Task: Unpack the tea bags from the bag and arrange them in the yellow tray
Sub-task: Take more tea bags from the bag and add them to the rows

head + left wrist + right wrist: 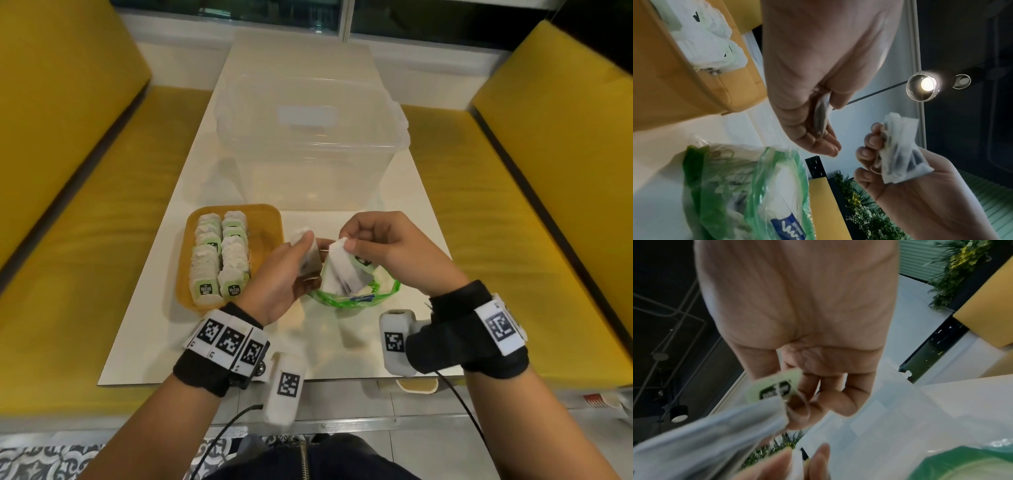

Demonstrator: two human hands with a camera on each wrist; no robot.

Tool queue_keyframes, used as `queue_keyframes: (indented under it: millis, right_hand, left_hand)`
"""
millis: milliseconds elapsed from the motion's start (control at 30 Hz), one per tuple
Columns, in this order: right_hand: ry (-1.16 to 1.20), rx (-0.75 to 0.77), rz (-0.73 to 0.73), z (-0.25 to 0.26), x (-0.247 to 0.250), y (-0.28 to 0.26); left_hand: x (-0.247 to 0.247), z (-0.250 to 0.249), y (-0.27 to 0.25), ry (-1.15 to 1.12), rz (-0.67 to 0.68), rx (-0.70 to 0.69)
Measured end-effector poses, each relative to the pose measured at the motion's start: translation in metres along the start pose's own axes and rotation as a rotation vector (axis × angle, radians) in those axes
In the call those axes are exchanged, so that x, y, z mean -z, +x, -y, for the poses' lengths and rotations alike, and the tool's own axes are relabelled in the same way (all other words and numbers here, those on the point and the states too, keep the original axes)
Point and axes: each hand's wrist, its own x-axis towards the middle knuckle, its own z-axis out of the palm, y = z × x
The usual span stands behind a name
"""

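The yellow tray (269, 228) lies left of centre and holds two rows of tea bags (219, 260) with green tags. My left hand (298, 245) is raised between the tray and the bag and pinches a single tea bag (310, 262), seen edge-on as tea bag (822, 113) in my left hand (831, 126). My right hand (352, 240) grips a bundle of tea bags (342, 274) just above the open green plastic bag (363, 296). Up close, the right hand (807, 402) holds the bundle (715, 434) with a green tag (774, 387) sticking out.
A large clear plastic container (308, 137) stands right behind the tray and the bag on the white table (171, 325). Yellow benches (85, 257) flank the table on both sides. The green bag (746, 186) lies crumpled close to the tray's side wall (674, 73).
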Motion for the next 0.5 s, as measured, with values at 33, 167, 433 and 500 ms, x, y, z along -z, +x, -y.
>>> queue_keyframes:
  millis: [33,167,433,500]
  right_hand:
    - [-0.024,0.004,-0.013,0.000,-0.003,0.002]
    - [-0.098,0.017,-0.162,-0.006,-0.015,0.011]
    - [-0.032,0.034,-0.365,-0.019,-0.025,0.018]
    - [0.016,0.015,-0.411,-0.022,-0.025,0.018]
  left_hand:
    - [-0.003,-0.002,-0.001,-0.010,0.023,0.008]
    - [-0.012,-0.004,-0.003,-0.063,0.122,0.029]
    - [-0.012,-0.004,-0.005,0.073,0.152,-0.010]
    - [-0.011,-0.004,-0.006,0.097,0.160,-0.024]
